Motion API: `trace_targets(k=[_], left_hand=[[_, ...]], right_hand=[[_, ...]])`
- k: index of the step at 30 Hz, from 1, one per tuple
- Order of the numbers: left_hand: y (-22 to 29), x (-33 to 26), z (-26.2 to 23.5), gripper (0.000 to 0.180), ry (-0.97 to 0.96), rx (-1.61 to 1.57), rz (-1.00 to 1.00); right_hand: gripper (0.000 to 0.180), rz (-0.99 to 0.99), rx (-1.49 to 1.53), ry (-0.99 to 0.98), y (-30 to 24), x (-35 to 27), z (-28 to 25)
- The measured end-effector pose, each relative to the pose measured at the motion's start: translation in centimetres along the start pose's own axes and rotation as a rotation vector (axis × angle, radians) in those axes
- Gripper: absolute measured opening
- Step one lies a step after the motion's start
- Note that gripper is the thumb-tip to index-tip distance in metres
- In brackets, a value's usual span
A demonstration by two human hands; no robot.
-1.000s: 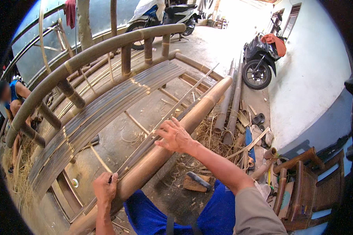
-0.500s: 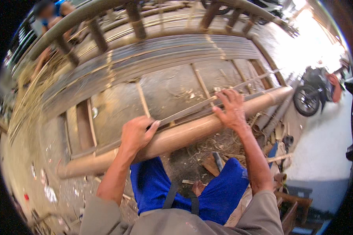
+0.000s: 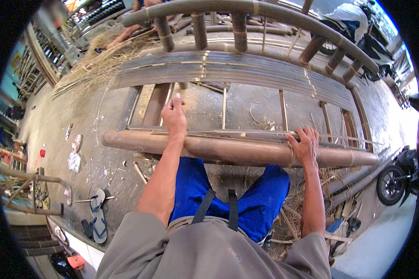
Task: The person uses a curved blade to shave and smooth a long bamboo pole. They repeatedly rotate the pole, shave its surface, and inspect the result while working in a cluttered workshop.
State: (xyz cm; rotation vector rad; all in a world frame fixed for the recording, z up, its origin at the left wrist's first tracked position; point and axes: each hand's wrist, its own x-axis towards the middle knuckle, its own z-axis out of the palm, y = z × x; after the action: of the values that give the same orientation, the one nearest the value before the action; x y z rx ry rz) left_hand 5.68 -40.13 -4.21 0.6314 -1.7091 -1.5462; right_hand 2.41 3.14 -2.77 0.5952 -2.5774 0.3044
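Note:
A thick brown bamboo pole (image 3: 246,149) runs across in front of me as the near rail of a bamboo bench frame. Along its far side lies a thin bamboo strip (image 3: 347,138), which reaches past the pole's right part. My right hand (image 3: 305,146) is at the pole, its thumb and fingers bent around the strip. Above the left part of the pole, my left hand (image 3: 174,118) is raised with curled fingers and the thumb upward. What it pinches, if anything, is too small to make out. Beyond the frame's crossbars lies a panel of dark bamboo slats (image 3: 246,69).
A bamboo backrest rail (image 3: 274,10) arches along the far side. Loose shavings (image 3: 102,60) pile at the far left, near another person's arm. Flip-flops (image 3: 97,216) lie on the floor at left. A motorcycle (image 3: 395,179) stands at right, beside more bamboo poles (image 3: 354,179).
My view has swung left. My left hand has come off the pole area and lifted, letting go of the strip, which has dropped against the pole. My right hand has lowered onto the pole and strip.

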Motion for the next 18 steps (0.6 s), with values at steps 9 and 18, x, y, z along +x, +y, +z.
trace_targets(k=[9, 18], left_hand=[[5.6, 2.3, -14.8, 0.035, 0.452, 0.460, 0.224], [3.3, -10.8, -3.7, 0.038, -0.396, 0.275, -0.108]], right_hand=[[0.039, 0.012, 0.044, 0.086, 0.1, 0.0, 0.3], [0.039, -0.008, 0.102, 0.040, -0.3, 0.0, -1.0]])
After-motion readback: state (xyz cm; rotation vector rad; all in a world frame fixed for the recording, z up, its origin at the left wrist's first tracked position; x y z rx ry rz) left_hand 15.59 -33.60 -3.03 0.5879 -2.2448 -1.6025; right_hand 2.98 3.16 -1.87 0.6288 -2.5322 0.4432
